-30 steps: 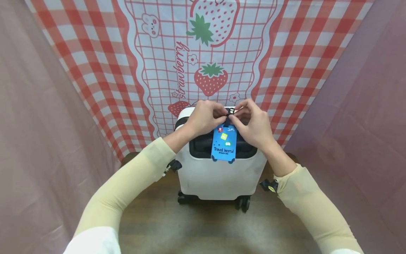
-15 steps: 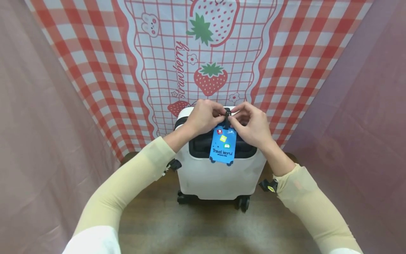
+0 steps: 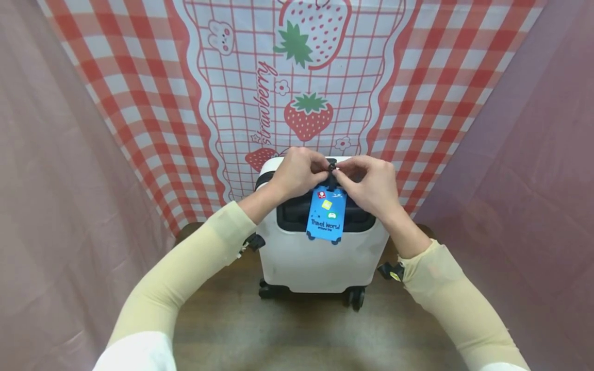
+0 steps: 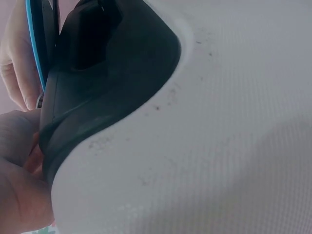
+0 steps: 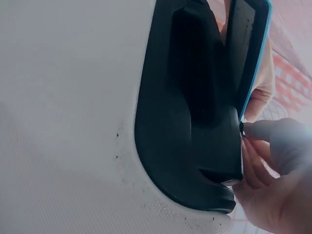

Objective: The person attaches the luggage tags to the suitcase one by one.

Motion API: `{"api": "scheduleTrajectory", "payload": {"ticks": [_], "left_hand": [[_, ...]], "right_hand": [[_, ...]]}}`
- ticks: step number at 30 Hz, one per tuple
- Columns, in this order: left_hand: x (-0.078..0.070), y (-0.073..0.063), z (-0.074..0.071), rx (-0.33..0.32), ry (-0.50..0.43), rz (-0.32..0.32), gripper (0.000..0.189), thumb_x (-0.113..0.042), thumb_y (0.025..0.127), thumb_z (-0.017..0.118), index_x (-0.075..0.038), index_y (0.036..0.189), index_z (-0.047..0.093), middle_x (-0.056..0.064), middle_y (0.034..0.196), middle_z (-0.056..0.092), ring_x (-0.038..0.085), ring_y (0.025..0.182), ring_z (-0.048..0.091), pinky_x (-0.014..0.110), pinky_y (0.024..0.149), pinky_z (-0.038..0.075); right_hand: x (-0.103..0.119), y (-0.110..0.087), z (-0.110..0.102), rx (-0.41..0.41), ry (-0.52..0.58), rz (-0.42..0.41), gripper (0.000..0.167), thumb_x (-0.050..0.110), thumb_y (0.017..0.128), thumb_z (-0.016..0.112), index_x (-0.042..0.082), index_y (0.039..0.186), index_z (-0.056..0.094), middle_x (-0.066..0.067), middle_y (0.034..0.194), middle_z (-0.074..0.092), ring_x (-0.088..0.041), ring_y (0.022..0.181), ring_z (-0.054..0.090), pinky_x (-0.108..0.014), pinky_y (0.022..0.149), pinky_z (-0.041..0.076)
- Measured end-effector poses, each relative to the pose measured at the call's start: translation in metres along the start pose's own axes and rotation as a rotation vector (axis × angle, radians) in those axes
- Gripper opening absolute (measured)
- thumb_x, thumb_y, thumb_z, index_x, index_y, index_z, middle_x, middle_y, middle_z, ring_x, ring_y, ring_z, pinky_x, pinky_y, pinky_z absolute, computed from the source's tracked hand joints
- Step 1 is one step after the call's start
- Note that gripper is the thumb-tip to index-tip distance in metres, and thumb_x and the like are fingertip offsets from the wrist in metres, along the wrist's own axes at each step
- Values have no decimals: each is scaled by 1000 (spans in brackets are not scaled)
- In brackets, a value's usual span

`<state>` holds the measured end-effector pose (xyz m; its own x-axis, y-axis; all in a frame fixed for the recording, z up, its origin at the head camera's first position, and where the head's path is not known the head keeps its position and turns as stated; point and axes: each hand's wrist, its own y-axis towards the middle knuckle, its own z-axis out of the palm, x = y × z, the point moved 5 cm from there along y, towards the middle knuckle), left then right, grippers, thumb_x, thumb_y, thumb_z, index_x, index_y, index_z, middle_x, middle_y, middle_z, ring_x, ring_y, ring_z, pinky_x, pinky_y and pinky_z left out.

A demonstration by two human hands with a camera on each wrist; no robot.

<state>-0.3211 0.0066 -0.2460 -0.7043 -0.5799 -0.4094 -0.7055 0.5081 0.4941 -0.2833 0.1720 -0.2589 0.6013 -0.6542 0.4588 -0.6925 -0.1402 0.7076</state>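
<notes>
A blue luggage tag (image 3: 326, 219) printed "Travel World" hangs by its black strap (image 3: 332, 181) over the front of a white suitcase (image 3: 320, 263). My left hand (image 3: 299, 172) pinches the strap from the left, beside its small buckle. From the right, my right hand (image 3: 373, 185) pinches the strap end at the buckle, thumb and fingertips close to those of the left. In the right wrist view the tag (image 5: 248, 53) stands edge-on beside the suitcase's black handle recess (image 5: 168, 131). The fingertips largely hide the buckle.
A red checked cloth with strawberries (image 3: 308, 118) hangs behind the suitcase. Pink curtains (image 3: 69, 206) flank both sides. Beneath the suitcase, its black wheels (image 3: 356, 298) stand on a brown wooden floor (image 3: 301, 335).
The tag has swung slightly left and down. My right fingers have closed in on the buckle, and the buckle loop that stuck up earlier is now lower between the hands. The suitcase stays put.
</notes>
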Motion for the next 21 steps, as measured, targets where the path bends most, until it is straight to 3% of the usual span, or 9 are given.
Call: {"api": "scheduleTrajectory", "payload": {"ticks": [5,15,18,21], "left_hand": [[-1,-1,0,-1,24,11,14,-10,98,77,-3,108,82,11,105,83,18,95,81,28,91,64],[-4,-1,0,2,117,61,15,-13,98,77,-4,109,82,9,105,83,17,93,80,28,88,64],[-2,-2,1,0,79,63,15,-14,99,76,-4,109,82,9,105,83,17,94,80,28,88,64],[2,-5,1,-16,-21,58,18,-12,98,73,-3,112,80,10,106,83,18,94,80,29,88,64]], "right_hand": [[10,-1,-2,-22,-63,-120,24,12,88,88,2,110,83,-15,103,82,-29,89,81,-47,83,66],[16,9,-2,156,-178,-154,17,10,92,84,0,105,80,-16,98,77,-29,88,76,-46,85,66],[17,12,1,221,-210,-169,15,9,96,79,-1,106,75,-16,100,72,-29,88,71,-46,85,65],[18,13,5,251,-256,-213,14,8,99,75,-2,109,71,-17,107,66,-30,91,66,-45,87,65]]}}
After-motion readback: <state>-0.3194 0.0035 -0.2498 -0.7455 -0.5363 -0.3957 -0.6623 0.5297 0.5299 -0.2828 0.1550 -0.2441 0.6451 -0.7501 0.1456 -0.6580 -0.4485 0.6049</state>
